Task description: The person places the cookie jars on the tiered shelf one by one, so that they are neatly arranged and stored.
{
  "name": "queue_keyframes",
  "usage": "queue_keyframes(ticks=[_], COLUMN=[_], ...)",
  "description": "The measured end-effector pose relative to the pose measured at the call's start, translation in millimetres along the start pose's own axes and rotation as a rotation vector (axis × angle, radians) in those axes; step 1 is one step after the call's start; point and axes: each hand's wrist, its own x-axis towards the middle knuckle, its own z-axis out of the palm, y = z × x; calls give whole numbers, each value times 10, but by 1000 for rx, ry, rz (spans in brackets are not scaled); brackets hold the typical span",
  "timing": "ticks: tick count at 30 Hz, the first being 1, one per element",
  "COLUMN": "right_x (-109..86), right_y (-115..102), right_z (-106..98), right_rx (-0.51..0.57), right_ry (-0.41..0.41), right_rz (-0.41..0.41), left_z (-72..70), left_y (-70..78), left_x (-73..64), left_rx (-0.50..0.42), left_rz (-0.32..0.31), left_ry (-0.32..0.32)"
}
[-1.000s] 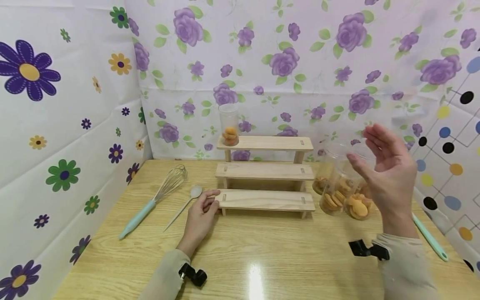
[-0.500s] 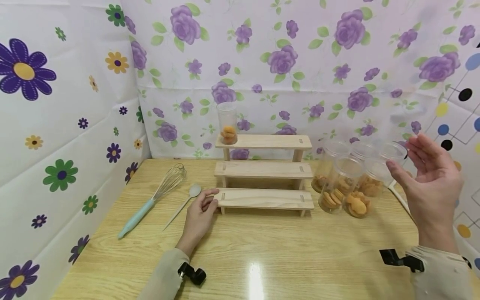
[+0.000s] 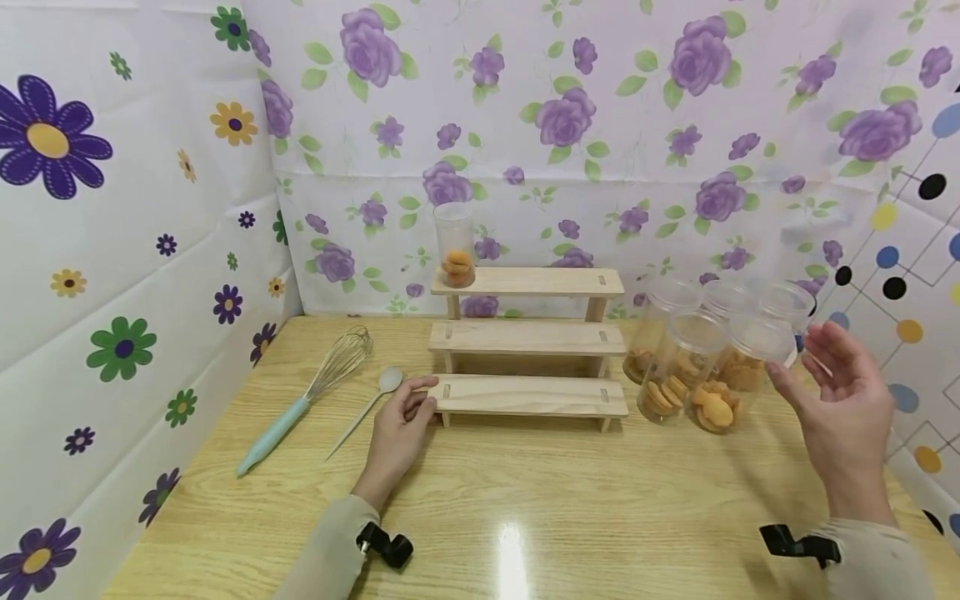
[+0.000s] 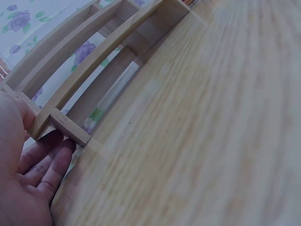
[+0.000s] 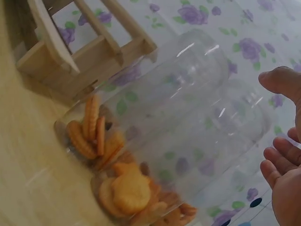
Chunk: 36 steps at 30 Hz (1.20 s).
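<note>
My left hand (image 3: pixel 397 429) grips the left end of the lowest step of a three-tier wooden display stand (image 3: pixel 528 396). In the left wrist view, that hand's fingers (image 4: pixel 56 165) curl beneath the step beside its leg. My right hand (image 3: pixel 843 408) is in the air just right of a cluster of clear jars (image 3: pixel 693 333), its thumb and fingers spread apart and holding nothing. Biscuits (image 5: pixel 131 190) lie at the bottoms of these jars, some fish-shaped, some round sandwich ones. One more clear jar (image 3: pixel 455 246) with biscuits stands on the top step's left end.
A whisk (image 3: pixel 307 400) with a pale blue handle and a light grey spoon (image 3: pixel 388 382) lie left of the stand. The wooden table (image 3: pixel 480 500) is bounded by a flowered cloth (image 3: pixel 525 167) behind and patterned cloths at both sides.
My right hand has swung right, past the front of the jars, then come back down and slightly left towards the rightmost ones. The left hand has kept its grip on the stand.
</note>
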Motion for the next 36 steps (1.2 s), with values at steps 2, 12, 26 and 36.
queue_keyframes(ticks=[2, 12, 26, 36], right_x=[-14, -109, -235, -225], right_y=[81, 489, 920, 1005], right_z=[-21, -45, 23, -10], right_rx=[38, -22, -173, -237], right_ry=[-2, -63, -204, -263], right_rz=[35, 106, 75, 11], left_z=[-1, -5, 4, 3], left_y=[2, 3, -3, 23], left_x=[1, -6, 0, -14], left_rx=[-1, 8, 28, 19], left_rz=[1, -9, -11, -4], left_ry=[-1, -4, 6, 2])
